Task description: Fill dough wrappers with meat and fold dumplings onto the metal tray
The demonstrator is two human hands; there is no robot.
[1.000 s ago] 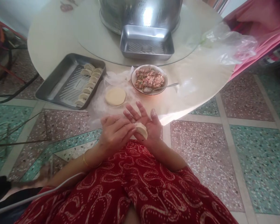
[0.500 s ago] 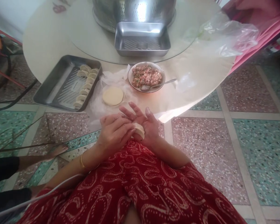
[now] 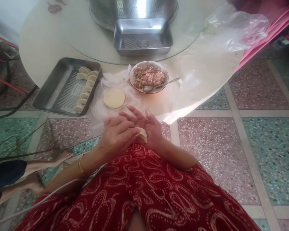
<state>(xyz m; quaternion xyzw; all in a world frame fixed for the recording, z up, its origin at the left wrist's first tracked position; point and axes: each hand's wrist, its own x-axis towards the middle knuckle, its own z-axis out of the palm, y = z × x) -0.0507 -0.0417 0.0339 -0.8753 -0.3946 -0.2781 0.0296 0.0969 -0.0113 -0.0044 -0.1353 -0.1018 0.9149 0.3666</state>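
Note:
A pale folded dumpling [image 3: 142, 135] lies against the palm of my right hand [image 3: 154, 130]. That hand is turned up, its fingers stretched out and thumb raised, with whitish residue on the thumb tip. The bent fingers of my left hand [image 3: 119, 133] press on the dumpling's left side; its thumb is hidden. Beyond my hands, a round dough wrapper [image 3: 114, 98] lies on crumpled plastic [image 3: 96, 112]. A bowl [image 3: 166, 84] of minced filling [image 3: 149, 75] stands behind, with a spoon [image 3: 162, 85] in it. At the left, a metal tray [image 3: 55, 86] holds several folded dumplings [image 3: 84, 93].
A second metal tray [image 3: 144, 51] sits on the glass turntable [image 3: 93, 48], before a perforated steel pot [image 3: 141, 8]. Clear plastic bags [image 3: 240, 29] lie at the table's right. A person's bare feet [image 3: 62, 157] and a white cable [image 3: 38, 203] show at lower left.
The view has shifted slightly, so the table things sit a little further left. My left fingers stay on the dumpling in my right palm. The other person's feet and legs have moved.

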